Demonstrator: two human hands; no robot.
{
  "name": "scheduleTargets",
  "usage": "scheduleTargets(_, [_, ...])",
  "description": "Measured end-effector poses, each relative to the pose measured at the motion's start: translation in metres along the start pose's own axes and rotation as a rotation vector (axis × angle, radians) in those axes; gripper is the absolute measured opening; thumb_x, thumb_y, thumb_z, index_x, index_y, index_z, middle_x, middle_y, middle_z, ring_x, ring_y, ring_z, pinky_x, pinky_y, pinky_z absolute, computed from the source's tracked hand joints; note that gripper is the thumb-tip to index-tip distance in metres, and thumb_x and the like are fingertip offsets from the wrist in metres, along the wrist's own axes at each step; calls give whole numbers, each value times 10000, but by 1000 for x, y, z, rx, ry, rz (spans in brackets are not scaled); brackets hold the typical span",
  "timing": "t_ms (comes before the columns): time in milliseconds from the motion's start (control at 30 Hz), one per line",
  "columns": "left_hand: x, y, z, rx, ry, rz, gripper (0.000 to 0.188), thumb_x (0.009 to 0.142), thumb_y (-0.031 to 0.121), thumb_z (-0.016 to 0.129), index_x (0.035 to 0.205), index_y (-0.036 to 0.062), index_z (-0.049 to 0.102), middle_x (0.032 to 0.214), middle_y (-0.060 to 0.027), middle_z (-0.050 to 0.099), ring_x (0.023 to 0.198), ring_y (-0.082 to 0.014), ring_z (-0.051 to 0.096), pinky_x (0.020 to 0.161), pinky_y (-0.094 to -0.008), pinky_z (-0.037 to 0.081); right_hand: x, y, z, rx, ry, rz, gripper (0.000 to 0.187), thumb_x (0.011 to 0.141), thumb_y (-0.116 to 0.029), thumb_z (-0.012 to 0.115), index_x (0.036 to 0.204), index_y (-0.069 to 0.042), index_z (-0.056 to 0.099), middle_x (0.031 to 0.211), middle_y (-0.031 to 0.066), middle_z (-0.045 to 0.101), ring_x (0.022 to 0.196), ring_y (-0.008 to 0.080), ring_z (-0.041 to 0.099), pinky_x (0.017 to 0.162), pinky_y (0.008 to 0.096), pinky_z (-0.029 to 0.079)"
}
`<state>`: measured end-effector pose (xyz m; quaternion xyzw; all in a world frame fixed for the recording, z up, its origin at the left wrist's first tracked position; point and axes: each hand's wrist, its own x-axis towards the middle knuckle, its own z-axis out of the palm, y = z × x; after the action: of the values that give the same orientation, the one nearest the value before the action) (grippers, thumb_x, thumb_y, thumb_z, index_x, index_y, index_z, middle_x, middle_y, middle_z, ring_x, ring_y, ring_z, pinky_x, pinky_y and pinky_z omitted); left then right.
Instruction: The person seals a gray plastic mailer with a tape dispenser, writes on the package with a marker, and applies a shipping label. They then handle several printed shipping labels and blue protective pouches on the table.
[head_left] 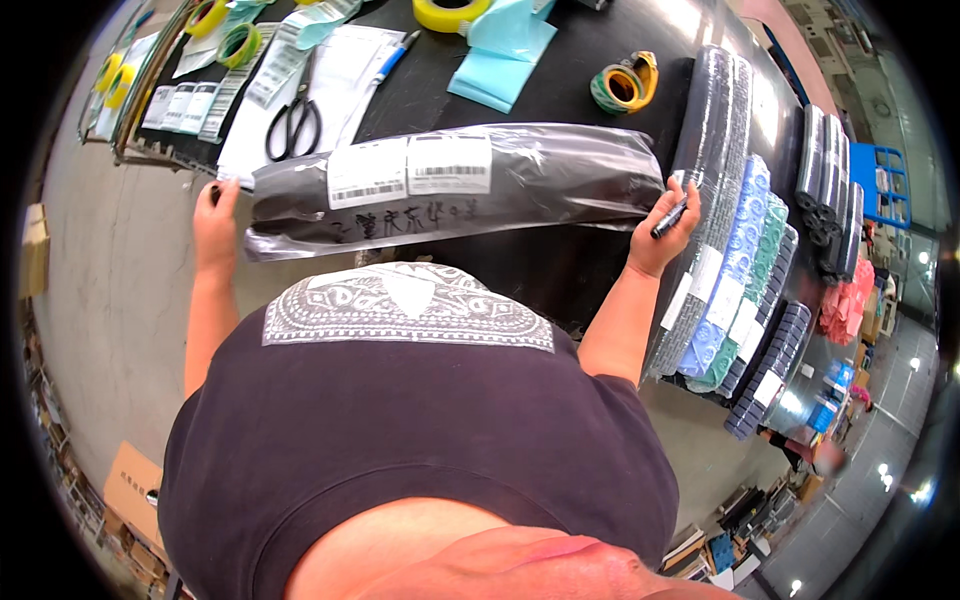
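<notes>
One dark wrapped package [560,180] (bearing two white labels [448,165]) lies across the near edge of the desk [580,35]. Left hand [215,205]: curled, pinching a small dark object [215,194]. Right hand [666,228]: gripping one black marker [669,220] at the package's right end. Beyond: one pair of scissors [302,95], one tape dispenser [646,75]. Crowding the right: one blue roll [733,255], one green roll [763,262].

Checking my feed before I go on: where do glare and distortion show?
Head view: white glare on the black table, upper right; head view: bright streaks on the wrapped package; head view: fisheye curving toward the rim, corners black.
</notes>
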<state>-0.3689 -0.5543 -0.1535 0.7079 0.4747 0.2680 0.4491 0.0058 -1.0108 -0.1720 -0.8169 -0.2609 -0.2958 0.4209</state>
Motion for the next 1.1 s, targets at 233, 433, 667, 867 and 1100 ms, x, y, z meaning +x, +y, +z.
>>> scheduleTargets(233, [-35, 125, 70, 193, -724, 730, 229, 898, 51, 636, 1121, 36, 587, 1030, -116, 594, 974, -265, 591, 857, -342, 470, 3, -180, 24, 1198, -420, 493, 278, 971, -74, 571, 1225, 32, 613, 1033, 89, 647, 778, 112, 569, 683, 236, 454])
scheduleTargets(433, [-52, 154, 73, 201, -801, 811, 259, 840, 110, 723, 1080, 41, 656, 917, -93, 637, 858, -284, 627, 744, -357, 505, 7, -229, 35, 1314, -670, 447, 185, 923, -15, 648, 1093, 15, 580, 927, 52, 635, 793, 73, 574, 722, 219, 464])
scheduleTargets(667, [-62, 153, 69, 115, -825, 833, 287, 829, 106, 732, 1103, 59, 663, 903, -91, 636, 828, -281, 628, 718, -360, 502, -3, -241, 29, 1173, -682, 457, 170, 907, -1, 668, 1062, 11, 601, 857, 7, 617, 706, 28, 524, 613, 176, 414])
scheduleTargets(867, [-68, 157, 68, 38, -976, 729, 331, 841, 106, 725, 1160, 35, 665, 906, -97, 630, 777, -217, 616, 703, -335, 495, -9, -243, 30, 1250, -787, 523, 149, 920, -32, 670, 1053, 5, 613, 875, 46, 663, 736, 62, 583, 644, 194, 462])
scheduleTargets(1100, [-77, 147, 91, 298, -710, 1009, 265, 819, 164, 734, 1040, 46, 646, 893, -107, 631, 842, -328, 634, 744, -400, 502, -35, -234, 39, 1502, -636, 855, 117, 975, -61, 604, 1083, -15, 600, 933, 112, 689, 822, 173, 662, 732, 282, 523])
